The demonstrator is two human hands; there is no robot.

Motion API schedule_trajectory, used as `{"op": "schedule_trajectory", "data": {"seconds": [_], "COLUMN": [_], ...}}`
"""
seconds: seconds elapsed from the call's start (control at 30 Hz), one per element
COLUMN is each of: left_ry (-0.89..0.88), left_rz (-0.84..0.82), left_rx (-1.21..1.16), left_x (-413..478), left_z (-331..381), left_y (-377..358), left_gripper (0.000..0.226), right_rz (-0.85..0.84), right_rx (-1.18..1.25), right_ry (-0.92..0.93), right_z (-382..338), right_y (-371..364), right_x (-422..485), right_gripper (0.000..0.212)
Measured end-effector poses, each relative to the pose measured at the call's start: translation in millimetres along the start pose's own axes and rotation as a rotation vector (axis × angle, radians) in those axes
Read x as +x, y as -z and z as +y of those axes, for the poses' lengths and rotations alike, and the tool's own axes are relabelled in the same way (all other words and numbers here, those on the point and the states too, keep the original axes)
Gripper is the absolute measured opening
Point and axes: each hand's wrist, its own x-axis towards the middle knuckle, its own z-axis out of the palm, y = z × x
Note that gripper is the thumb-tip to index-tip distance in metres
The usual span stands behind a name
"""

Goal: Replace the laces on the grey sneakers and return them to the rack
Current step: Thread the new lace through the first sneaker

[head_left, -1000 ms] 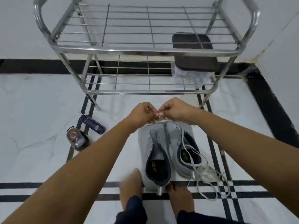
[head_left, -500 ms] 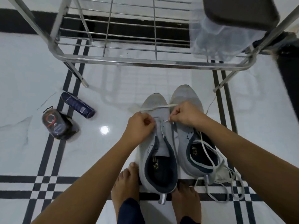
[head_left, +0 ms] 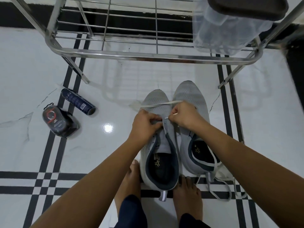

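Two grey sneakers stand side by side on the white floor, toes toward the rack: the left sneaker (head_left: 156,102) and the right sneaker (head_left: 189,92). A pale lace (head_left: 158,104) runs across the left sneaker's toe. My left hand (head_left: 144,124) pinches the eyelet area of the left sneaker. My right hand (head_left: 184,116) pinches the lace near its tip, right over the eyelets. Loose laces (head_left: 222,190) lie by the right sneaker's heel. The steel rack (head_left: 148,55) stands just beyond the shoes.
A dark spray can (head_left: 78,102) and a packaged dark item (head_left: 56,121) lie on the floor at left. A clear bag under a dark box (head_left: 230,27) sits on the rack's right side. My bare feet (head_left: 187,195) flank the left sneaker's heel.
The view dropped and came closer to the shoes. My hands came down from above the sneakers onto the left sneaker's eyelets, bringing the lace with them.
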Motion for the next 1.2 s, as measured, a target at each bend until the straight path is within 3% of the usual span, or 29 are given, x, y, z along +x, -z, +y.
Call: {"op": "schedule_trajectory", "data": {"seconds": [0.17,0.37,0.57,0.77,0.87,1.0,1.1,1.2], "left_ry": [0.013,-0.005,0.002,0.053,0.051,0.036,-0.009,-0.065], "left_rz": [0.036,0.030,0.026,-0.018,-0.008,0.058,0.093,0.046], "left_rx": [-0.041,-0.042,-0.042,-0.065,0.015,0.075,0.129,0.253], "left_x": [0,0,0,6,6,5,6,10], "left_z": [-5,-5,-7,-8,-6,-5,-4,-2], "left_y": [0,-1,-1,4,2,-8,-11,-12], "left_gripper": [0.023,0.023,0.023,0.036,0.027,0.017,0.018,0.019], "right_rz": [-0.029,-0.058,-0.104,-0.170,-0.137,-0.096,-0.063,-0.059], "right_rx": [-0.034,-0.251,0.037,-0.074,-0.149,0.058,0.212,0.186], "right_ry": [0.030,0.218,0.078,0.054,0.070,0.003,-0.004,0.017], "right_z": [-3,-19,-16,-32,-35,-21,-12,-12], "right_y": [-3,2,-5,-3,-11,-12,-7,-8], "right_x": [-2,-5,-6,-9,-8,-8,-11,-12], "right_gripper": [0.024,0.021,0.024,0.041,0.039,0.016,0.019,0.020]}}
